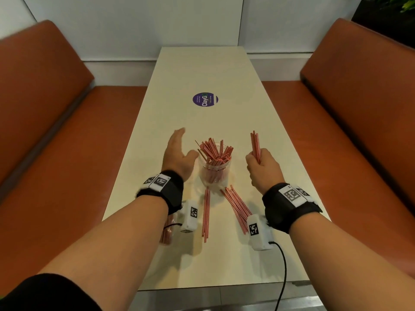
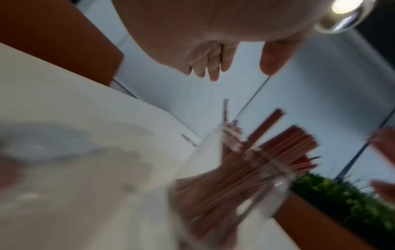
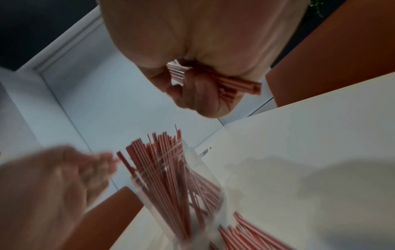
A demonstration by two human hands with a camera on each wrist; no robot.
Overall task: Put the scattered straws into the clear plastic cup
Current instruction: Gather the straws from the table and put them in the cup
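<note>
A clear plastic cup (image 1: 213,173) stands upright on the cream table (image 1: 202,75), packed with red straws (image 1: 215,153) that fan out above its rim. My left hand (image 1: 179,151) hovers just left of the cup, fingers straight and holding nothing. My right hand (image 1: 261,169), to the cup's right, grips an upright bundle of red straws (image 1: 255,144). The right wrist view shows that bundle (image 3: 239,84) clenched in my fist above the cup (image 3: 192,194). More straws lie flat near the front: one group (image 1: 206,216), another (image 1: 238,207), a third (image 1: 167,232) under my left wrist.
A round purple sticker (image 1: 205,99) marks the table farther back. Orange bench seats (image 1: 56,131) run along both sides. A black cable (image 1: 283,270) hangs from my right wrist camera over the table's near edge. A green plant (image 1: 404,5) sits at the far right.
</note>
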